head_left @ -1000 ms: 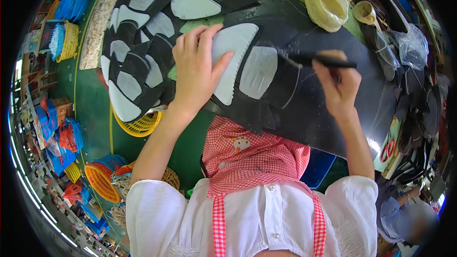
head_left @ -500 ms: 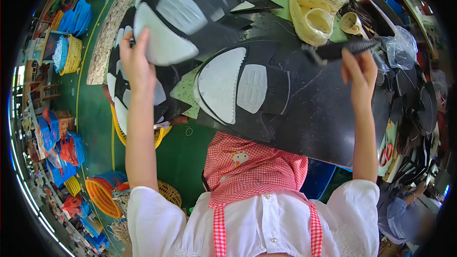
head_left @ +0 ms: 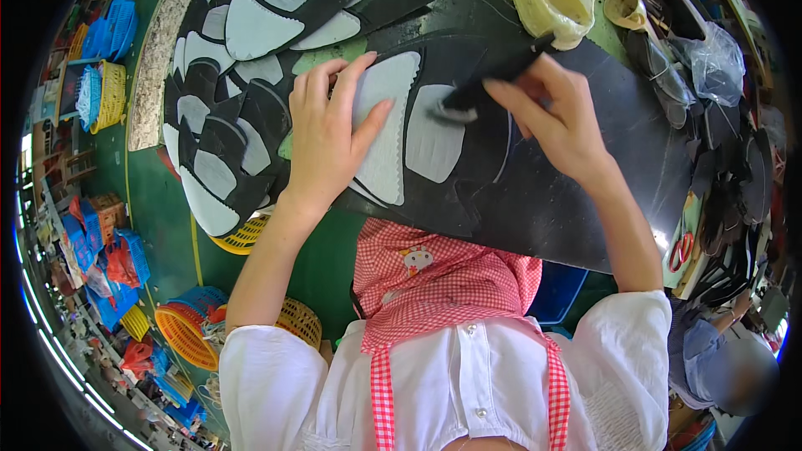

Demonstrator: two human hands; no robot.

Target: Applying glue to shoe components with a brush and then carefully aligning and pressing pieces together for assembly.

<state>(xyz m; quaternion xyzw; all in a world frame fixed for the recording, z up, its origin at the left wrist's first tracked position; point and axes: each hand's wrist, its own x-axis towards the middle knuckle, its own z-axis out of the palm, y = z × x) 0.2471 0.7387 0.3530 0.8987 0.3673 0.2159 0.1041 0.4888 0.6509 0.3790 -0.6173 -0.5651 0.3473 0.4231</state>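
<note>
On the dark work board [head_left: 568, 209] in front of me lies a flat black cut piece [head_left: 484, 150] with two pale patches. My left hand [head_left: 330, 121] rests with fingers spread at the edge of its larger white patch [head_left: 386, 138], which has a zigzag border. In my right hand [head_left: 560, 113] is a dark-handled brush [head_left: 501, 75], gripped between thumb and fingers. Its head, smeared by motion, is over the smaller pale patch [head_left: 436, 146]; whether it touches I cannot tell. Similar black-and-white pieces [head_left: 263, 25] overlap in a pile to the left and beyond.
At the back stands a yellowish plastic container [head_left: 568, 2] with a round mouth, beside a small cup [head_left: 625, 8]. A clear plastic bag [head_left: 717, 63] and red-handled scissors [head_left: 681, 252] lie rightward. Baskets [head_left: 180, 334] stand on the floor at left; another person [head_left: 702, 359] sits at lower right.
My left hand has let go of a black-and-white piece, now on the pile, and come right onto the piece before me. The brush has swung left and nearer, over the smaller patch.
</note>
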